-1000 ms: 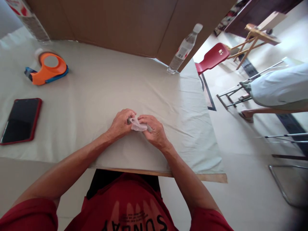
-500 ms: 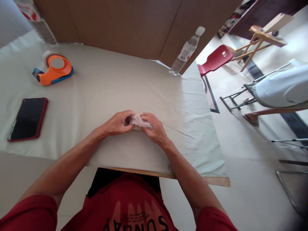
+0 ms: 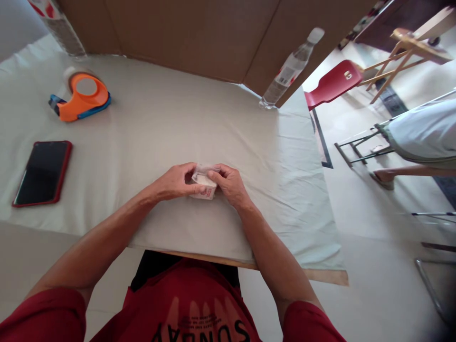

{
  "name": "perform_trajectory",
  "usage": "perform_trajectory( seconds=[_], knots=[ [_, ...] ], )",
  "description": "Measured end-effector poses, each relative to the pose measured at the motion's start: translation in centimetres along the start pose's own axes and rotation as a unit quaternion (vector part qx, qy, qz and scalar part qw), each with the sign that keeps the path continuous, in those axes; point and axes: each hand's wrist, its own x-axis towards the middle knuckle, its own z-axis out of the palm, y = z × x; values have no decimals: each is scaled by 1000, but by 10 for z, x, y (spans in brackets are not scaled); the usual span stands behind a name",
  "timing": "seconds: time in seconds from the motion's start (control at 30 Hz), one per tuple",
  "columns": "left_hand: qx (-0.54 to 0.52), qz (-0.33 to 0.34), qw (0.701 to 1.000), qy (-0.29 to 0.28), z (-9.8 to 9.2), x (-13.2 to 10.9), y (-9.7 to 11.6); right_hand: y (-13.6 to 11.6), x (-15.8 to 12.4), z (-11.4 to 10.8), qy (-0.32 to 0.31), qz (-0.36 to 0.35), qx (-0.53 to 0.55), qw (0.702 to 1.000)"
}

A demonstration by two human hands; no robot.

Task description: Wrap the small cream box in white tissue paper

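A small white box with reddish print (image 3: 207,192) rests on the cloth near the table's front edge, with thin clear plastic film (image 3: 204,168) at its top. My left hand (image 3: 176,181) grips the box from the left, thumb along its near side and fingers behind. On the other side, my right hand (image 3: 230,184) pinches at the film and the box's upper right edge. The fingers partly hide the box, so its far side does not show.
An orange and blue tape dispenser (image 3: 85,97) and a red-cased phone (image 3: 42,173) lie at the left. Brown cardboard (image 3: 185,38) stands along the back. Plastic bottles stand by it, one at the right (image 3: 290,71). A seated person (image 3: 420,135) is beyond the table.
The printed near side of the box has come into view between my hands. The crumpled film now lies lower over the box top. My view has shifted slightly.
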Motion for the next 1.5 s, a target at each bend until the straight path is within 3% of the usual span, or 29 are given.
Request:
perform_trajectory(
  seconds=[0.2, 0.3, 0.47, 0.7, 0.9, 1.13, 1.27, 1.37, 1.5],
  knots=[
    [-163, -45, 986, 2, 5, 3, -1, -4, -9, -6, -66, -26, -10, 997],
    [-186, -50, 981, 11, 5, 3, -4, -4, -13, -5, -44, -38, -79, 995],
    [-205, -81, 975, 8, 4, 3, -4, 0, -18, 1, -8, -63, -119, 991],
    [-216, -67, 974, 4, 4, 3, -4, 1, -18, 2, 58, -105, -214, 969],
    [-196, -78, 977, 5, 5, 2, -11, 3, -22, 3, 65, -165, -260, 949],
    [-152, -96, 984, 8, 2, 0, -3, 5, -28, 8, 83, -234, -321, 914],
    [-158, -98, 982, 6, 2, 1, -2, 1, -27, 5, 74, -229, -266, 933],
    [-185, -89, 979, -5, 2, 1, -3, -7, -21, 4, 55, -181, -210, 959],
    [-194, -70, 978, -22, 1, 1, 0, -19, -12, 8, 16, -137, -202, 970]
  ],
)
